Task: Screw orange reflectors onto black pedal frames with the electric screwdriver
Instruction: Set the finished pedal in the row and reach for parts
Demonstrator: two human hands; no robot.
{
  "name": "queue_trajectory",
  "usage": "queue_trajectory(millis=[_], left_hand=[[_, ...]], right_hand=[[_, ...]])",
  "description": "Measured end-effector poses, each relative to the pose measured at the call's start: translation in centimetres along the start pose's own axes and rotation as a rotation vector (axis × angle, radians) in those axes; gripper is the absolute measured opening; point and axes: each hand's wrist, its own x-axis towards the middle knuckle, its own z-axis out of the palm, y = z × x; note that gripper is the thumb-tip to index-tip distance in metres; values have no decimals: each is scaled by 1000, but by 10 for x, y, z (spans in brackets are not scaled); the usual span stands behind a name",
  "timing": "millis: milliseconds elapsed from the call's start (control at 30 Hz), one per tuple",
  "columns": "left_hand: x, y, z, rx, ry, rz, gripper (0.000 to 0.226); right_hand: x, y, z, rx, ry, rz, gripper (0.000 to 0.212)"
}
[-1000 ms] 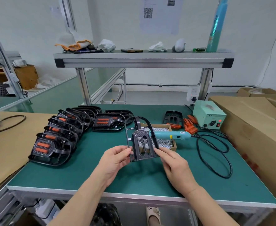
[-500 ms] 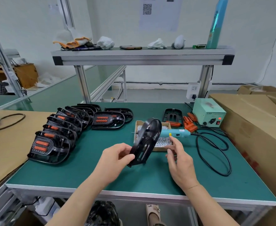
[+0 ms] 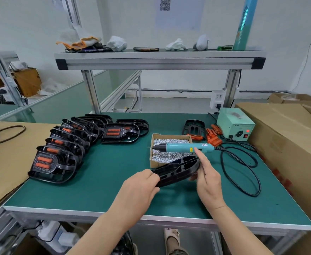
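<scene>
Gripping black ribbed oval plastic pedal frame [image 3: 176,172] just before shallow cardboard screw box [image 3: 151,148], left hand [image 3: 140,186] curled round its end; right hand [image 3: 209,179], straight-fingered, touched opposite end.

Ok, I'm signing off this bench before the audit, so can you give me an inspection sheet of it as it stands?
Surface: green mat on an aluminium-framed bench.
Job's things: bare black frame held over the mat; screwdriver lies across the screw box; loose reflectors and a spare frame at back right; finished pedals stacked at left.
Clutter: rags and a phone on the shelf.
Hands: left hand grips the frame's left end; right hand lays straight fingers on its right end.
Cables: black cable loops on the mat beside the power supply.
Surroundings: boxes at right, cardboard sheet at left.
</scene>
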Motion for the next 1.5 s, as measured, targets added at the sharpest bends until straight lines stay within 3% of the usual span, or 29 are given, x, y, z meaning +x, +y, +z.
queue_trajectory(millis=[133, 233, 367, 700, 800, 900, 1000, 1167, 1267, 1433, 1500], left_hand=[[-6, 7, 8, 27, 40, 45, 10], [-8, 10, 15, 51, 35, 56, 15], [-10, 10, 22, 70, 8, 75, 21], [-10, -1, 30, 20, -7, 110, 14], [-6, -6, 28, -71, 36, 111, 29], [6, -18, 29, -128, 110, 21, 38], [25, -36, 37, -163, 161, -127, 30], [45, -59, 56, -189, 95, -317, 25], [45, -63, 62, -228, 84, -334, 19], [45, -66, 66, -285, 111, -313, 16], [46, -66, 67, -275, 115, -307, 17]], right_hand=[[6, 3, -4, 145, 23, 118, 40], [7, 6, -7, 199, 42, 191, 31], [7, 6, -5, 99, 7, 218, 15], [9, 9, -1, -224, -30, 289, 18], [10, 8, -2, -259, -35, 297, 14], [10, 7, -2, -282, -24, 305, 12], [10, 6, -2, -274, -14, 313, 16], [11, 8, -3, -274, 20, 325, 21], [10, 8, -3, -243, 67, 280, 21], [30, -3, -16, -251, 171, -41, 17], [64, -3, -26, -274, 184, -12, 16]])
